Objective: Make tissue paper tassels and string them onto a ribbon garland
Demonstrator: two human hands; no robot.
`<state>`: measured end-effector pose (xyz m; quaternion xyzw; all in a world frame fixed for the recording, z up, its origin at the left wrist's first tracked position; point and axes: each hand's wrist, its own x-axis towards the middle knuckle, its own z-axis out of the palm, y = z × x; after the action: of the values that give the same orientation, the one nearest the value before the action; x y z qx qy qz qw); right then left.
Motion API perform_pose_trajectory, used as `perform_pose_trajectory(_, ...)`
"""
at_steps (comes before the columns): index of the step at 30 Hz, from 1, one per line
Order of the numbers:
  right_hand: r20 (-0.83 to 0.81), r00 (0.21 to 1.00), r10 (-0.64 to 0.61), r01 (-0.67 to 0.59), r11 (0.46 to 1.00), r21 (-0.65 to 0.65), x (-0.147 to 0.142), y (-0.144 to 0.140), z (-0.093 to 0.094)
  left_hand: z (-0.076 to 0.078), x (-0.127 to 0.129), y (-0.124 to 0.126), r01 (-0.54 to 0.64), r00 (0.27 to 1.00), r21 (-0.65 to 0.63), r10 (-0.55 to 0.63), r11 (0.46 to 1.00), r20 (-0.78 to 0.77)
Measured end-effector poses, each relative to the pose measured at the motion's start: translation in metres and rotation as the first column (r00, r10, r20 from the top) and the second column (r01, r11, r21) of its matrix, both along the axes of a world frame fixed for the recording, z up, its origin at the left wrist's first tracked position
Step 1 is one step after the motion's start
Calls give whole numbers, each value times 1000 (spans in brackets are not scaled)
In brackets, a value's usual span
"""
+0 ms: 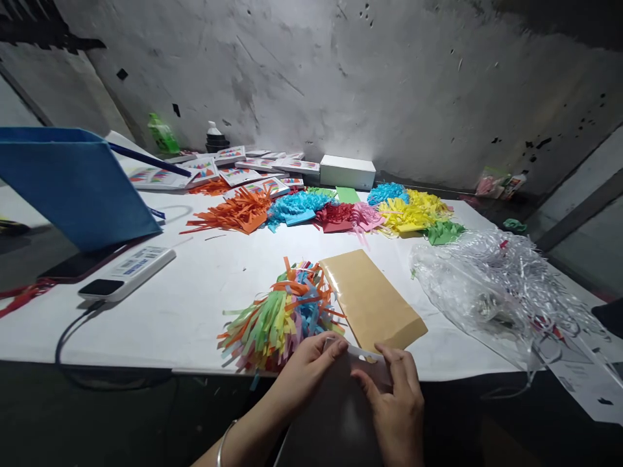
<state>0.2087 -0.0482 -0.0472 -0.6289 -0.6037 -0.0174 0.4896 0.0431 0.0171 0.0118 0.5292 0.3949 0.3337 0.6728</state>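
My left hand and my right hand meet at the table's front edge, both pinching a clear plastic sleeve whose top edge runs between their fingertips. Just above the left hand lies a bundle of mixed coloured fringed paper strips. A tan paper envelope lies flat beside that bundle, just beyond the right hand's fingers.
Piles of fringed paper in orange, blue, red, pink, yellow and green lie mid-table. Printed packets and a white box sit at the back. A heap of clear bags is at right; a blue folder, phone and power strip at left.
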Motion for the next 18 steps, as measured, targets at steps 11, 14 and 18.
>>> perform_pose_trajectory(11,-246,968,48,-60,997,-43,-1,-4,-4,-1,0,-1,-19,999,-91,21,996,27)
perform_pose_trajectory(14,-553,832,40,-97,992,-74,6,-19,-13,7,-6,-2,-43,999,-97,45,994,15)
perform_pose_trajectory(18,-517,856,22,-155,964,-217,24,-61,-23,30,-21,-6,-161,979,-109,172,981,109)
